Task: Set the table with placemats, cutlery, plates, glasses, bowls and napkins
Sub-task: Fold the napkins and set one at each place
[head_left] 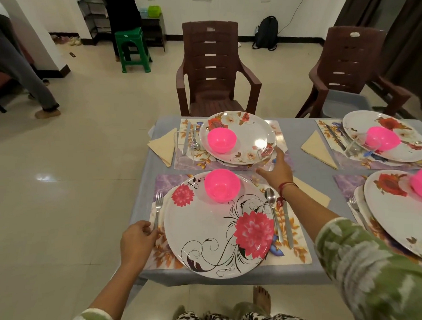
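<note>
Glass [265, 156], clear and hard to outline, is at the near right edge of the far plate [242, 124], over the far placemat [286, 157]. The right hand [277, 171] reaches across to it. Its grip is closed round the glass, with the thumb on the near side and the fingers up the right side. I cannot tell whether the glass rests on the mat or is lifted.

The left hand [136, 238] is at the left edge of the near placemat [296, 253], its grip pinched on the lower end of the fork [158, 208]. The fork lies just left of the near plate [208, 235]. A pink bowl [222, 186] stands on that plate's far part. A spoon [272, 205] and a knife [288, 229] lie side by side to the plate's right. A folded napkin [313, 191] lies beyond them, partly under the right forearm.

On the far plate stands a second pink bowl [221, 140]. Left of that plate are cutlery, a second glass [180, 146] and a beige far napkin [163, 145]. All of this rests on the table [300, 131], which is covered with a grey cloth.

To the right, two more settings show flowered plates and pink bowls. The farther one also has a third glass [354, 146] and a napkin. A brown chair [213, 63] stands at the far side of the table, another is off to its right, and a green stool [132, 49] stands further back on the floor.
</note>
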